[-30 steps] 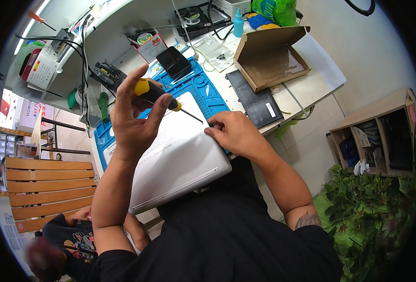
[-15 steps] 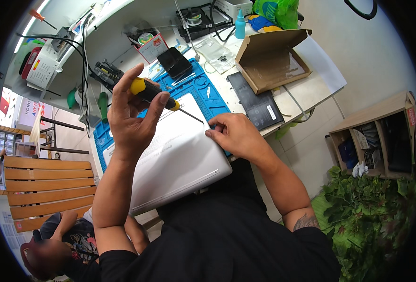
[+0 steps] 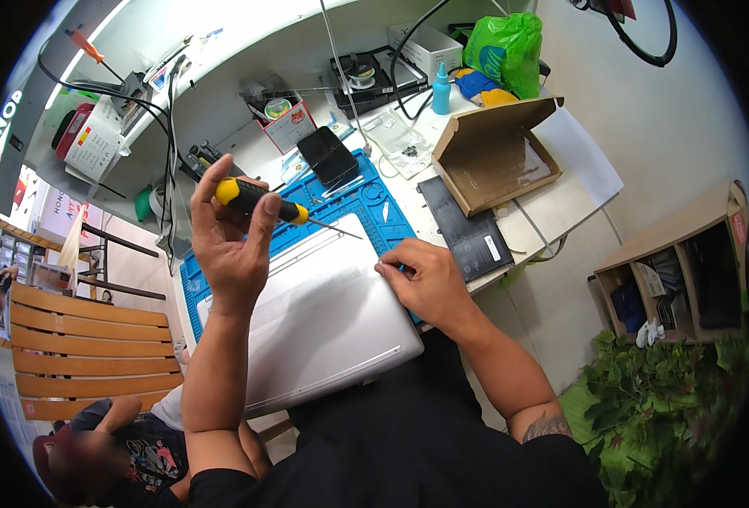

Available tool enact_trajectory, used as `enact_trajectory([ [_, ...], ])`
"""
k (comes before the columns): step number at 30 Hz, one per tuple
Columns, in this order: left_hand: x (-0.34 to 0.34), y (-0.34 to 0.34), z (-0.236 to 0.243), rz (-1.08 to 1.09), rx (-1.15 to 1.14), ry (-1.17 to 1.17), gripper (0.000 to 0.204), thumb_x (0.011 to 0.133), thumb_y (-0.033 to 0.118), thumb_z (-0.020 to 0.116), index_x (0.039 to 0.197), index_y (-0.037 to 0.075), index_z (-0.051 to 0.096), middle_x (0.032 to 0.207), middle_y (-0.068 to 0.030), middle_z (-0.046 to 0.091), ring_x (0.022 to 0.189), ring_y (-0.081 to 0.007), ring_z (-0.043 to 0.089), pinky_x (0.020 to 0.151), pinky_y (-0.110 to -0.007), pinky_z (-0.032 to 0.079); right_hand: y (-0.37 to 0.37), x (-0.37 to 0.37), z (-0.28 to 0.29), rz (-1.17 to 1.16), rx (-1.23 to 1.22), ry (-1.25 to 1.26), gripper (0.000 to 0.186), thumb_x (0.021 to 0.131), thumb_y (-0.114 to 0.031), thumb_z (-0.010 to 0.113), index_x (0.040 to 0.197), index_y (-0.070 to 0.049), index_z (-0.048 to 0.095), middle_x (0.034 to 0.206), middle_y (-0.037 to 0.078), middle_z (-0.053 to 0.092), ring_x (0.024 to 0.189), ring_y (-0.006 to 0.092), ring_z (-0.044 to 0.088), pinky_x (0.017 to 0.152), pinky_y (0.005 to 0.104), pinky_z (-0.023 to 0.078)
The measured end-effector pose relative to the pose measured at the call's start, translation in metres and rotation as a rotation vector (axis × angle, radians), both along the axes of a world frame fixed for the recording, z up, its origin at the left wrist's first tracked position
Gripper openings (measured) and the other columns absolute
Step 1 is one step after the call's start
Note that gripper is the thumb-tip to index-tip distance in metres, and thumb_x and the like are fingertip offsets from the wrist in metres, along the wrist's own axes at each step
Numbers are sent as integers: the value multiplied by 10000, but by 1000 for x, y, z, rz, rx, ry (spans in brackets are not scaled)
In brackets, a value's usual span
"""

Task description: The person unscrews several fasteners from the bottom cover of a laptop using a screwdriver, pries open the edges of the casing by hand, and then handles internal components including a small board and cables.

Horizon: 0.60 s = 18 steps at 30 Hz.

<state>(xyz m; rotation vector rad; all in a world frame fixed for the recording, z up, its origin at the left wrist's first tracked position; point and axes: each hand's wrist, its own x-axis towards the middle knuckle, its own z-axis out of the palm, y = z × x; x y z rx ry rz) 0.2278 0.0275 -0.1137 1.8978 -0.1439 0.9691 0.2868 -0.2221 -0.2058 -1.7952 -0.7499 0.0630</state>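
My left hand point(image 3: 237, 241) grips a screwdriver point(image 3: 260, 200) with a yellow and black handle, fingers curled round it. Its thin shaft slants down to the right, with the tip over the far right corner of a silver laptop point(image 3: 323, 317), which lies underside up. Against the laptop's right edge my right hand point(image 3: 429, 284) is closed, thumb and fingertips at the rim; anything small between them is hidden. Under the laptop's far part lies a blue repair mat point(image 3: 383, 222). A black laptop battery point(image 3: 463, 229) rests just right of the mat.
An open cardboard box point(image 3: 497, 165) stands beyond the battery. Farther back are a blue bottle point(image 3: 441, 89), a green plastic bag point(image 3: 505, 52) and a black phone-like device point(image 3: 328, 157). Cables hang at left. A seated person point(image 3: 150, 444) is at lower left, by a slatted wooden bench point(image 3: 95, 347).
The whole view has shifted, so the bench scene sits lower. The screwdriver tip has drawn slightly away from my right fingertips. Both hands keep their holds.
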Motion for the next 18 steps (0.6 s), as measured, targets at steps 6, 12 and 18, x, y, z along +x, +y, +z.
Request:
enact_trajectory([
  [6, 41, 16, -16, 58, 23, 9, 601, 1039, 95, 812, 1559, 22, 520, 1117, -94, 719, 1007, -126, 740, 910, -272, 625, -5, 8, -1, -67, -6, 46, 60, 928, -52, 834, 927, -8, 793, 892, 114, 755, 704, 222, 706, 643, 344, 545],
  [12, 50, 15, -31, 137, 67, 106, 621, 1035, 95, 818, 1573, 30, 513, 1090, -73, 711, 956, -116, 738, 859, -263, 624, -13, 18, 1, -92, -5, 75, 59, 940, -50, 832, 960, -1, 808, 903, 118, 764, 676, 199, 683, 627, 342, 531],
  [18, 40, 23, -27, 97, -78, 53, 617, 1034, 75, 814, 1567, 13, 509, 1129, -66, 700, 1024, -116, 720, 941, -273, 607, -12, 22, -1, -124, 67, 54, 71, 943, -48, 829, 981, 11, 819, 908, 122, 770, 670, 185, 683, 622, 331, 523],
])
